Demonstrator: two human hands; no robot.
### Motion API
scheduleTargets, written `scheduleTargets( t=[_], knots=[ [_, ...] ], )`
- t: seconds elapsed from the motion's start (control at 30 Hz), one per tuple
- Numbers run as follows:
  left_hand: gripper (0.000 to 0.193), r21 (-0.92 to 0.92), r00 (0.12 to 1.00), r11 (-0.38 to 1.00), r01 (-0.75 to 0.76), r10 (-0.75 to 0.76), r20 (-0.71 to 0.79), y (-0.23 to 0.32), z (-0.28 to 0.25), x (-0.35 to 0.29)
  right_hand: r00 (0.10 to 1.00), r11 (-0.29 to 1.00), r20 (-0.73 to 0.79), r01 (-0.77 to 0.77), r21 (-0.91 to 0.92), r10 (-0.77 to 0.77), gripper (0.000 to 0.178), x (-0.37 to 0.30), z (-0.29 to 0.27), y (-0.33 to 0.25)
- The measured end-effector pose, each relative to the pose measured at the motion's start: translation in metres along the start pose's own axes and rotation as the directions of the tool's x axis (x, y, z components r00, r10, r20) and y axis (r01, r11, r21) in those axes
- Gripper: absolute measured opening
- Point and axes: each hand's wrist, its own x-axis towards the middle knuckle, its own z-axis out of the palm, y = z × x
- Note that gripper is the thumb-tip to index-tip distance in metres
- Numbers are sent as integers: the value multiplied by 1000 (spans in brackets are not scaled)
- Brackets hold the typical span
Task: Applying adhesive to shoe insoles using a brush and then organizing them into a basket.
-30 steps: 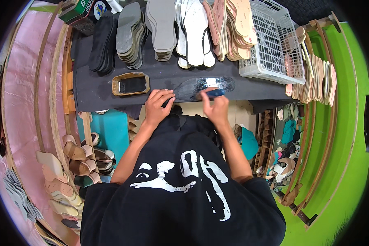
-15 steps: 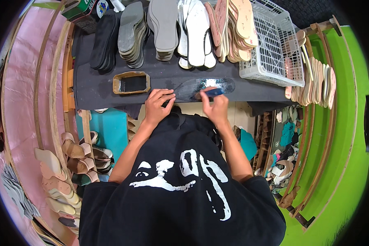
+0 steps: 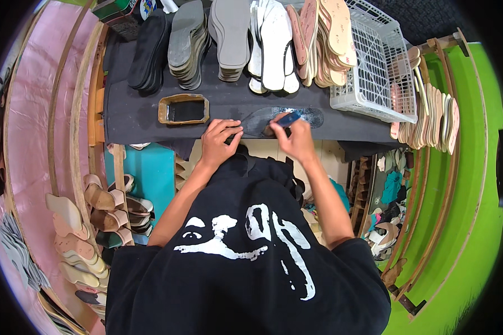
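A dark shoe insole [image 3: 253, 121] lies flat along the front of the black-covered table, with a wet shine on part of its surface. My left hand [image 3: 221, 139] rests at its left end, fingers stretched out and fingertips touching the edge. My right hand [image 3: 297, 139] is closed around a blue-handled brush [image 3: 288, 119] over the middle of the insole. The brush's working end is mostly hidden by my fingers. To the left of the insole stands a tan, crusted open container [image 3: 205, 111] with dark contents.
Stacks of black insoles [image 3: 149, 53], grey insoles [image 3: 229, 39], white insoles [image 3: 274, 50] and pinkish insoles [image 3: 335, 28] line the table's back. A white plastic crate [image 3: 366, 100] sits at the right. Racks hold more insoles [image 3: 430, 120] at right and shoe parts [image 3: 103, 206] at left.
My right hand has shifted slightly, and the brush handle is tilted more steeply. The bright wet patch on the insole looks smaller. My left hand keeps its place at the insole's end.
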Motion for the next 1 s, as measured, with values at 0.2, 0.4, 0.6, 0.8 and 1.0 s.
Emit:
scheduleTargets(
  t=[0.2,0.4,0.6,0.8,1.0],
  knots=[
    [15,17,1000,1000,-3,3,-8,0,1,-2,989,999,-145,36,-26,-39,9,31,-6,19],
    [15,26,999,999,-21,22,-25,-2,2,-2,996,997,-27,82,3,-82,13,-18,26,-12],
    [15,27,1000,999,-18,19,-21,0,2,-1,999,1000,-40,18,15,-18,10,-8,20,-8],
    [16,38,999,999,-26,27,-25,-1,2,-2,975,975,-134,156,-158,-178,15,32,8,12],
    [17,20,999,999,-36,36,-23,-4,2,-1,990,990,-39,138,-38,-139,19,-13,36,-21]
  ],
)
